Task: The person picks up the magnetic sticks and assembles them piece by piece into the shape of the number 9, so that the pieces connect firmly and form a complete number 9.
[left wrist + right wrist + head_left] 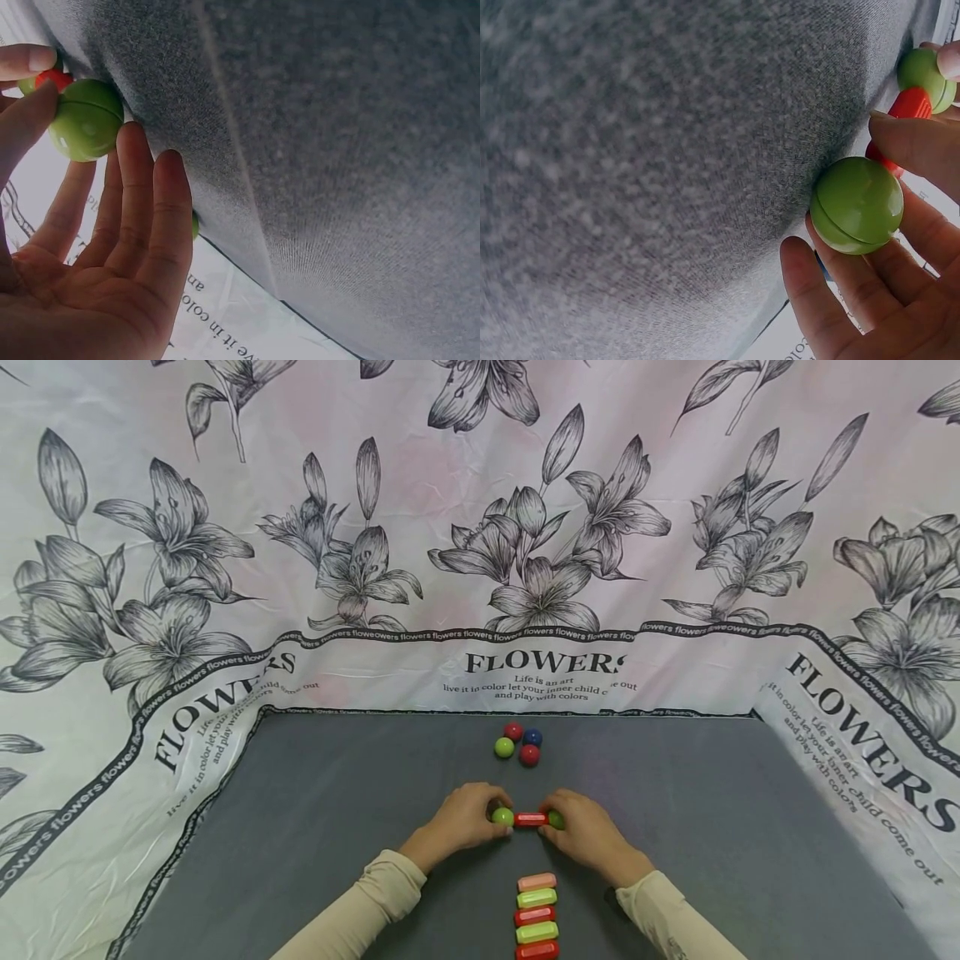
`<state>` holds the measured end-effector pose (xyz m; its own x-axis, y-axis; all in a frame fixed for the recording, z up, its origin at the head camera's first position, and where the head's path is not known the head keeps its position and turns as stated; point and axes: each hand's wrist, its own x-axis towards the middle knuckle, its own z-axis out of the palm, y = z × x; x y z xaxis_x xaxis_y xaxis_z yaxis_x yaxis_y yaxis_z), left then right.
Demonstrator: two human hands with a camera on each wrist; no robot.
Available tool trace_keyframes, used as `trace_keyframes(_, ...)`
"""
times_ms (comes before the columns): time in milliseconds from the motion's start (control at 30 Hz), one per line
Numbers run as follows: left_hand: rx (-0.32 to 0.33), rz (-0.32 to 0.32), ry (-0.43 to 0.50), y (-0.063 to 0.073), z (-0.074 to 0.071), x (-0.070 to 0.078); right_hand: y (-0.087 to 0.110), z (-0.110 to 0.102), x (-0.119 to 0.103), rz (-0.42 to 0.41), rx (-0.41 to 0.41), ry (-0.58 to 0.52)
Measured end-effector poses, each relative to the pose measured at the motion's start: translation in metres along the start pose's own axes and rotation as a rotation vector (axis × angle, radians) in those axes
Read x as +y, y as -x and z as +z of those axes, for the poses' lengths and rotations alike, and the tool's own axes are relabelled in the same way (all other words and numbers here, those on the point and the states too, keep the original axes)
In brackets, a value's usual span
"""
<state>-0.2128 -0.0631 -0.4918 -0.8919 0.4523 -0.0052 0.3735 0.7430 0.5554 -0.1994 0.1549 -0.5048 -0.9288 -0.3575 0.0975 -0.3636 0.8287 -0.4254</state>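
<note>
A red faceted magnetic rod lies between two glossy green balls on the dark grey mat, one ball at each end. My left hand holds the left green ball between thumb and fingers; in the left wrist view the thumb lies against this ball. My right hand grips the rod's right end, its thumb across the red rod in the right wrist view. The right green ball sits within that hand's fingers, partly covered in the head view.
Beyond the hands, two red balls, a blue ball and a green ball lie grouped. Nearer, several rods in pink, yellow-green and red form a column between the forearms. Flower-printed cloth borders the mat.
</note>
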Motion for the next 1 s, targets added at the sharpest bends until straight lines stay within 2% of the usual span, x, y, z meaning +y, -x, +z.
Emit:
trace_keyframes(700,0.012,0.013,0.031,-0.0003,0.0016,-0.0015,0.0018,0.0016,0.0001,-0.032,0.033,0.035)
trace_keyframes(1000,0.013,0.018,0.036,-0.0011,0.0015,-0.0032,0.0021,-0.0013,-0.004,-0.015,0.017,0.024)
